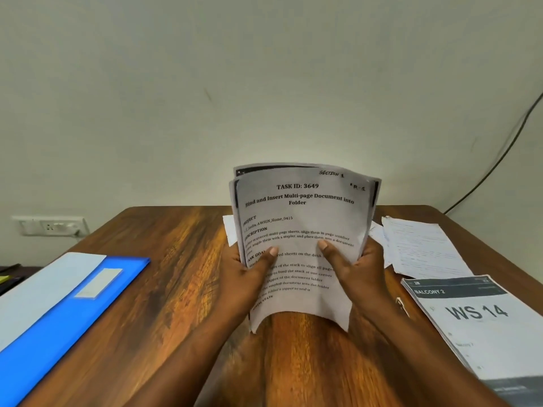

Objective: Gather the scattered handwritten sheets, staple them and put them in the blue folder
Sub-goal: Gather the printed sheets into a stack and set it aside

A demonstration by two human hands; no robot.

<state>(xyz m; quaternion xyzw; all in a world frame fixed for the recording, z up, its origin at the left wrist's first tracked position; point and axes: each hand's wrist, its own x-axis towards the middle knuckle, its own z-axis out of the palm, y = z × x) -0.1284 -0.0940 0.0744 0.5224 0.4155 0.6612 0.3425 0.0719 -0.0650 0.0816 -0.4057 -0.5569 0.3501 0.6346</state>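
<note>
Both hands, the left hand [249, 268] and right hand [357, 267], are gripping the stack of sheets [302, 230] upright above the surface [164, 289], more sheets [423, 248] lying far right, stapling pending, blue folder [58, 312] waiting left.

Both forearms are bare with no sleeves in view, and the left hand [246, 271] and right hand [357, 267] wear no rings.

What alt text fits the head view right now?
Both hands, left hand and right hand, hold a stack of sheets upright over a wooden table. A blue folder lies left; more papers lie right.
</note>
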